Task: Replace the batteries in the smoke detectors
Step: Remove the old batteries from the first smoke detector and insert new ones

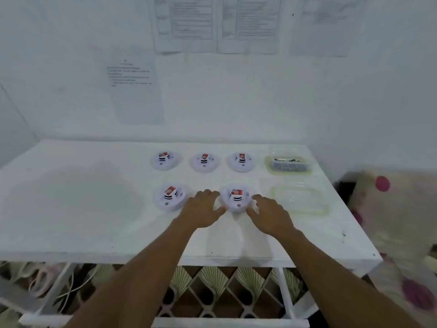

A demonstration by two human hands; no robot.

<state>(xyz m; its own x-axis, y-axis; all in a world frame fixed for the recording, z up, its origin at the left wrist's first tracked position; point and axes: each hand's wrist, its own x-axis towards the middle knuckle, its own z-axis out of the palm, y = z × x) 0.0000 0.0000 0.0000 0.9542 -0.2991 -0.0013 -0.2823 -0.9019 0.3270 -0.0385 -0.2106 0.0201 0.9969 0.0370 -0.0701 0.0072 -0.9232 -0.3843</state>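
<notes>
Several round white smoke detectors lie on the white table [71, 209], each with a red battery on top. Three sit in the back row; the front row holds a left detector [169, 197] and a right detector [237, 200]. My left hand [202, 210] lies flat with fingers spread just left of the right detector, its thumb touching the rim. On the detector's right side my right hand [269, 214] is spread the same way, fingertips at the rim. Neither hand grips anything.
A clear tray [287, 165] with dark batteries stands at the back right. In front of it lies an empty clear tray [300, 200]. Papers hang on the wall behind. A patterned cloth with pink spots [402, 221] lies right of the table.
</notes>
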